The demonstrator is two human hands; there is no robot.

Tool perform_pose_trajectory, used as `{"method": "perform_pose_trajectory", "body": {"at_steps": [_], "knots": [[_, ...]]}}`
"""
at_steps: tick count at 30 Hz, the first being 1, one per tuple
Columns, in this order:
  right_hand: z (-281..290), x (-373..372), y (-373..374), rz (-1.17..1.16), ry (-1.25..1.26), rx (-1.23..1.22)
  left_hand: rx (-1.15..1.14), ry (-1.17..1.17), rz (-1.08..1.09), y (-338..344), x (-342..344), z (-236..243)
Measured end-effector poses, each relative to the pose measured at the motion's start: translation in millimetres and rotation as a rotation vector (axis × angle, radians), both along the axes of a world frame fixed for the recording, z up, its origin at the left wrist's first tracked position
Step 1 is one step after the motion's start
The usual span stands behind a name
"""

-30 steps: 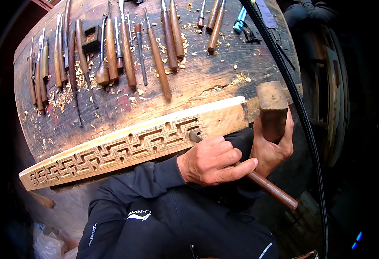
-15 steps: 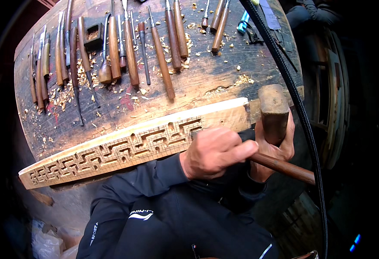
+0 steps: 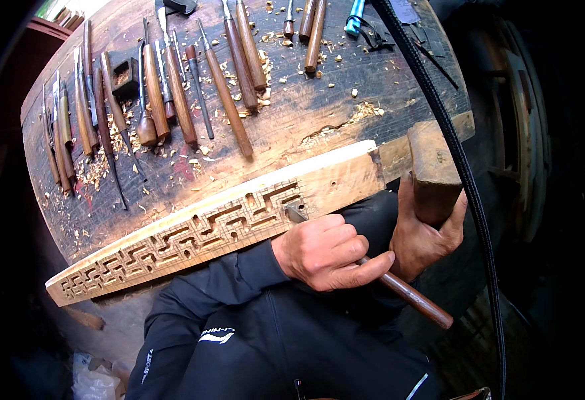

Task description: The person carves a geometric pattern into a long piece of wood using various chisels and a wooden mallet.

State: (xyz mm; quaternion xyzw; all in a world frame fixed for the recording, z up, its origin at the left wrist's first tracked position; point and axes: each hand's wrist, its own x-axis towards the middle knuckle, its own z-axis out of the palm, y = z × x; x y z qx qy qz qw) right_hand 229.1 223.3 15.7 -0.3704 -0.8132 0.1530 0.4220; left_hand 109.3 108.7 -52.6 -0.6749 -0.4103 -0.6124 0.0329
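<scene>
My left hand is closed round a wood-handled chisel. The handle slants down to the right, and its metal blade meets the carved face near the right end of the cut pattern. That pattern of angular grooves and pencilled grid lines runs along a long pale wooden board at the bench's near edge. Right of the board, my right hand grips a wooden mallet with a blocky head; its handle is hidden. The mallet is apart from the chisel.
Several chisels and gouges lie in a row across the worn workbench, among wood shavings. A small dark square box sits among them. A black braided cable hangs down the right side of the view.
The chisel's handle end has swung down and towards me, and its blade now shows against the carving. My right hand remains on the mallet. The whole view has shifted slightly.
</scene>
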Motion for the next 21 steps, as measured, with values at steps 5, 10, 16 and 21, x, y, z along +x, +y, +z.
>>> {"method": "perform_pose_trajectory", "body": {"at_steps": [5,10,16,21], "knots": [[1.2,-3.1,0.4,0.033,-0.005,0.005,0.016,0.001,0.033,-1.9,0.6,-3.5],[2.7,-1.9,-0.3,0.027,-0.021,-0.02,0.054,-0.001,0.034,-3.5,0.6,-3.6],[2.8,-4.6,-2.7,-0.007,-0.022,-0.056,0.073,-0.015,0.062,-5.3,1.1,-4.0],[-3.3,0.4,-1.1,-0.068,0.006,0.044,0.109,-0.084,0.092,-5.8,2.0,-6.0]]}}
